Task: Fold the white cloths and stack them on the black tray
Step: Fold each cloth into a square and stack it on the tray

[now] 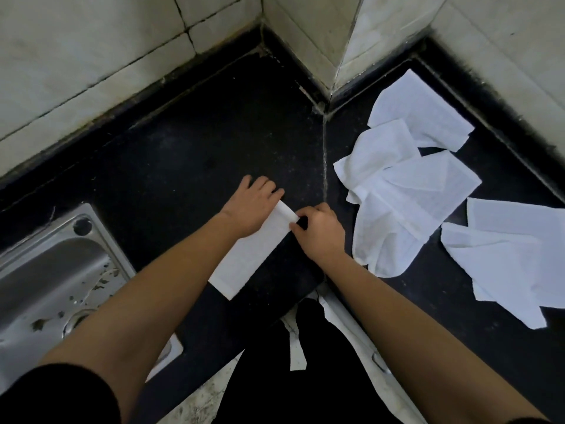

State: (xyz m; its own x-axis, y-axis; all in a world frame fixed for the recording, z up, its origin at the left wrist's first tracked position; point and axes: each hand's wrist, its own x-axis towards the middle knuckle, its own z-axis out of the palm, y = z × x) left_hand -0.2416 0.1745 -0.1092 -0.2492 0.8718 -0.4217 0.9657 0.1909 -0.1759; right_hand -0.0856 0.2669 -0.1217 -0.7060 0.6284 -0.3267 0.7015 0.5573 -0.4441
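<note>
A black stone bench (189, 142) runs into a corner of pale tiled walls (91, 56). Near its front edge lies the long folded strip of white woven cloth (253, 249), slanting away from the person. Its right edge appears to rest over a black tray (290, 270). The tray is hard to pick out against the dark bench, though a rounded corner shows near the front edge.

The left hand (250, 209) lies flat on the strip's far end, its grip spread and pressing down. The right hand (318, 231) pinches the far corner of the strip between thumb and fingertips (295, 220).

The cloth looks light, thin and limp. I judge it will hold a crease only if smoothed flat, and it will sag or spring open if lifted by one point. The corners and the folded edge are the places to take hold, with the other palm pinning the middle.

To the right, well apart from the strip, a loose heap of unfolded white cloths (403, 194) sprawls toward the wall. A stainless-steel sink (46, 270) is set into the bench on the left. No brand, label or writing can be read on anything.
</note>
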